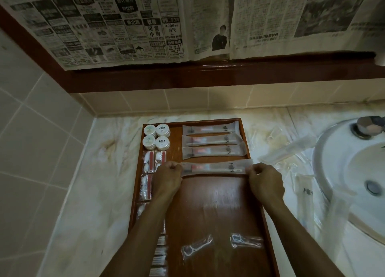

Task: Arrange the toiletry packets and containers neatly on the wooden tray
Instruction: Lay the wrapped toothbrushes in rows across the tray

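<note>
Nearest you, at the near end of the wooden tray (pixel 210 203), lie two clear packets of floss picks (pixel 196 248), side by side and apart, one tilted. Your left forearm crosses the tray's left side and hides part of the column of cotton-bud packets (pixel 149 164) that runs along that edge; more small packets continue down that edge near your elbow, too blurred to make out.

At the tray's far left corner four round white tubs (pixel 156 136) sit in a tight two-by-two square, lids up. To their right three long toothbrush packets (pixel 212 140) lie crosswise in a stack of rows, each just beside the next.

Your left hand (pixel 168 176) pinches the left end of a fourth toothbrush packet (pixel 214 168), and your right hand (pixel 265 183) pinches its right end, fingers curled on the wrapper. It is stretched crosswise, just nearer you than the three rows, its right end reaching past the tray's right rim. It is translucent, with a red-and-white shape inside and a dark logo near the right end.

On the marble counter (pixel 100 172) to the right, more clear packets (pixel 289 149) lie loose beside the sink (pixel 341 164).
</note>
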